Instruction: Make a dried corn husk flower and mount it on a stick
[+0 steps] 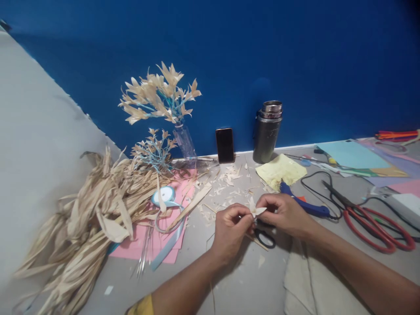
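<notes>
A small pale husk flower [253, 207] with pointed petals is held between my two hands. My left hand [231, 232] pinches it low down, near its base. The fingertips of my right hand [284, 214] are closed at its right-hand petals. Whatever stem it has is hidden by the fingers. Just below my hands lie small scissors with a black handle [265, 239], partly covered. A blue glue gun [306, 205] rests beyond my right hand, its tip by a crumpled yellow sheet [281, 170].
Dried husks [98, 218] heap at the left, beside ribbon [164, 195] and wires [144, 249] on pink paper [138, 251]. Finished flowers [160, 94] stand in a clear bottle [185, 142]. A phone [225, 145] and a flask [267, 133] stand by the wall. Large red-handled scissors [377, 227] lie right.
</notes>
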Action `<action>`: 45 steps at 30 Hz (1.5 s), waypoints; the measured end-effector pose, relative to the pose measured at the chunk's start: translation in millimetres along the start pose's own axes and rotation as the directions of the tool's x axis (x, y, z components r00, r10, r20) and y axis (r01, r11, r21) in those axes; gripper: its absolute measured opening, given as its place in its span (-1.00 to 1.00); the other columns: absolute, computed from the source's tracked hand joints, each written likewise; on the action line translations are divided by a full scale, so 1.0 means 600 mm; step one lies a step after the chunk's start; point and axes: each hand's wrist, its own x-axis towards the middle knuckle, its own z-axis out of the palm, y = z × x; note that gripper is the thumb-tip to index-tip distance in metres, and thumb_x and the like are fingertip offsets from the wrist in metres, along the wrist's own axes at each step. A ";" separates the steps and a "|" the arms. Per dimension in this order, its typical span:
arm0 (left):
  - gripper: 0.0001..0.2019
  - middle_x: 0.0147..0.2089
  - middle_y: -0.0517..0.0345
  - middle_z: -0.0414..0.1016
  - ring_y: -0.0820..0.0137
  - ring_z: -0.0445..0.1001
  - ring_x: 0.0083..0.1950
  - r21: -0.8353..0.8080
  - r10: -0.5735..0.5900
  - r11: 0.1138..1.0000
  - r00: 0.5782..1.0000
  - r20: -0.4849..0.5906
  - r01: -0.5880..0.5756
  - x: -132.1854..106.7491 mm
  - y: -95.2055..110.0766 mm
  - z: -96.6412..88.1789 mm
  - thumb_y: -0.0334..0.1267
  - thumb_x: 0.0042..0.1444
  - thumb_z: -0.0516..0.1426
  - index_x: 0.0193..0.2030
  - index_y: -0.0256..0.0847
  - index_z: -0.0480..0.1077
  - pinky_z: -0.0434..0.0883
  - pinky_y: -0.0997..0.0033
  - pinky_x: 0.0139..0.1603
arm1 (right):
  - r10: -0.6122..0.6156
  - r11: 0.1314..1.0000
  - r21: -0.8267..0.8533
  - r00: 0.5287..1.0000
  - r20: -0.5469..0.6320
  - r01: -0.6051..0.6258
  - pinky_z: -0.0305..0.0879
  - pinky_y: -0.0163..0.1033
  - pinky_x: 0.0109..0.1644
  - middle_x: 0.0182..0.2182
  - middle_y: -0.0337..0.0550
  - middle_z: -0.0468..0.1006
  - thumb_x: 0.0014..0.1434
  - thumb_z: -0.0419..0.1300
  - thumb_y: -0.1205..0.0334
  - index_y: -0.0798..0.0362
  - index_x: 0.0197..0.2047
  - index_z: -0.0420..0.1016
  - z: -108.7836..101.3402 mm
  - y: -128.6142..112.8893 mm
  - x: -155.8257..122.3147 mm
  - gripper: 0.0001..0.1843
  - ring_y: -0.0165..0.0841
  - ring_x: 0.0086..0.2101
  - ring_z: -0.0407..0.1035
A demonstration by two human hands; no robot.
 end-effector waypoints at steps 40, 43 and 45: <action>-0.85 -0.57 0.21 0.42 0.50 0.34 -0.52 -0.118 -0.076 0.991 0.996 -0.041 0.070 0.005 0.005 -0.004 -0.23 0.00 0.28 -0.46 -0.25 0.45 0.32 0.51 -0.42 | 0.022 0.992 0.121 0.997 0.073 -0.031 0.22 -0.28 -0.33 -0.48 -0.23 0.60 0.22 0.20 0.16 0.04 -0.36 0.63 0.012 -0.015 -0.005 -0.78 -0.35 -0.42 0.41; -0.84 -0.58 0.19 0.42 0.49 0.34 -0.52 -0.106 -0.080 0.992 0.996 -0.042 0.075 0.007 0.005 -0.004 -0.23 0.00 0.28 -0.48 -0.26 0.47 0.33 0.50 -0.43 | 0.035 0.994 0.105 0.997 0.071 -0.042 0.23 -0.29 -0.33 -0.48 -0.23 0.61 0.22 0.21 0.16 0.03 -0.37 0.63 0.013 -0.016 -0.005 -0.79 -0.34 -0.42 0.41; -0.86 -0.58 0.17 0.45 0.48 0.37 -0.50 -0.091 -0.076 0.993 0.995 -0.064 0.070 0.008 0.006 -0.004 -0.26 0.00 0.28 -0.48 -0.27 0.50 0.35 0.49 -0.40 | 0.036 0.994 0.101 0.998 0.054 -0.041 0.25 -0.29 -0.31 -0.47 -0.22 0.62 0.21 0.22 0.17 0.03 -0.37 0.63 0.012 -0.016 -0.005 -0.80 -0.33 -0.41 0.43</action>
